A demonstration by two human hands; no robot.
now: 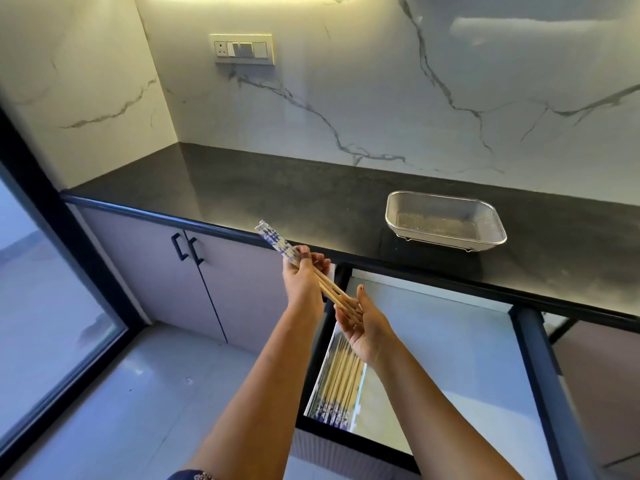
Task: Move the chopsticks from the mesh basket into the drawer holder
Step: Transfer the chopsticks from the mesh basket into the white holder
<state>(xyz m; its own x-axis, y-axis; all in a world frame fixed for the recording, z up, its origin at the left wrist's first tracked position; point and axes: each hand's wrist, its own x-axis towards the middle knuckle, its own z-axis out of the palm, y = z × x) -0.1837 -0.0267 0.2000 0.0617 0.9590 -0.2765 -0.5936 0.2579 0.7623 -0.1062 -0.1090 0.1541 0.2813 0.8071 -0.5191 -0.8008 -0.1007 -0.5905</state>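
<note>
Several chopsticks (pixel 334 294) bundled in left hand (pixel 300 280), fingers curled round them; tips butt against flat, relaxed right hand (pixel 365 327). Long axis slants down-right; drawer holder (pixel 322 377) beneath right hand. Mesh basket (pixel 446 206) looks empty.

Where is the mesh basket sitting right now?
In the head view, the mesh basket sits on the black countertop, right of centre and near its front edge, directly behind the pulled-out drawer.
</note>
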